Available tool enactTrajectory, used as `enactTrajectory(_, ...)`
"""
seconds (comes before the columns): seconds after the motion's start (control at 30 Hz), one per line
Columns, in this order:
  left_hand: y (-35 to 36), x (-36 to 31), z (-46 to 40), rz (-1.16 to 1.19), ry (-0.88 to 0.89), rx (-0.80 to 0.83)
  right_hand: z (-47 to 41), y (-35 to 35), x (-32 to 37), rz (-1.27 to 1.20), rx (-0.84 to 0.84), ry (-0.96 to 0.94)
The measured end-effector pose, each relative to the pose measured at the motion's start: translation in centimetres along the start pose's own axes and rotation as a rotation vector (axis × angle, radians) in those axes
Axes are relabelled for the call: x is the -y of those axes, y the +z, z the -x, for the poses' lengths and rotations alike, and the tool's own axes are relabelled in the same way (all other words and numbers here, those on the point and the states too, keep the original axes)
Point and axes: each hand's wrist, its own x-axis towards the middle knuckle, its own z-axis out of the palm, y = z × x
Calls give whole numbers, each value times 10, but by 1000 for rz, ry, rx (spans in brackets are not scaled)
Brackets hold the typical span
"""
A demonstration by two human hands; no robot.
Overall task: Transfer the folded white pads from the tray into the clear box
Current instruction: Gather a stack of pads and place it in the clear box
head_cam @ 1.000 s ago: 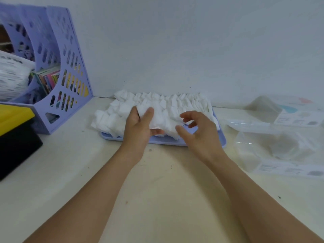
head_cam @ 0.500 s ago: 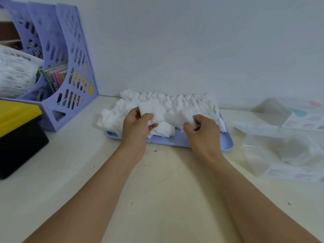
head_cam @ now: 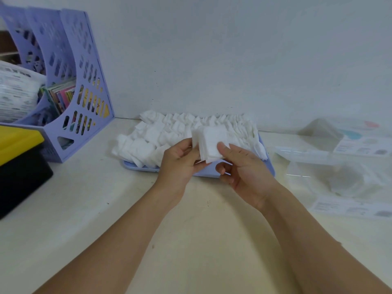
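Note:
A pale blue tray (head_cam: 267, 166) sits against the wall, heaped with several folded white pads (head_cam: 169, 132). Above its front edge I hold a small stack of white pads (head_cam: 212, 143) upright between both hands. My left hand (head_cam: 180, 164) grips the stack's left side, and my right hand (head_cam: 244, 170) pinches its right side with thumb on the front face. The clear box (head_cam: 331, 177) lies to the right of the tray, with some white material inside it.
A purple file rack (head_cam: 70, 98) with booklets stands at the far left beside a yellow and black case (head_cam: 19, 158). Clear lids and printed labels (head_cam: 360, 145) lie around the box at the right. The cream tabletop (head_cam: 191, 230) spreads in front.
Both hands gathered pads from the heap and lifted them off the tray into a small stack, now held upright between them. The view shifted slightly left.

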Motion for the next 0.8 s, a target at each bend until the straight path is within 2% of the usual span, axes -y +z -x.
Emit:
enactTrajectory(0.1, 0, -1, 0, 36, -37, 33, -2, -3, -4, 67, -38, 8)
enactTrajectory(0.3, 2, 3, -3, 98, -118, -15, -5, -5, -7, 114, -90, 9)
enactTrajectory(0.47, 4, 1, -1, 98, -140, 11, -5, -5, -9, 304, -140, -43)
enactTrajectory(0.57, 2, 6, -1, 28, -103, 27, -4, 0, -7, 428, -194, -138)
enactTrajectory(0.63, 1, 6, -2, 36, -121, 39, -3, 0, -6, 493, -251, -316)
enactTrajectory(0.7, 4, 4, 0, 7, -151, 118, 0, 4, -4, 607, -202, -458)
enactTrajectory(0.8, 17, 9, 12, 41, -200, 250, 2, 14, -14, 809, -41, -420)
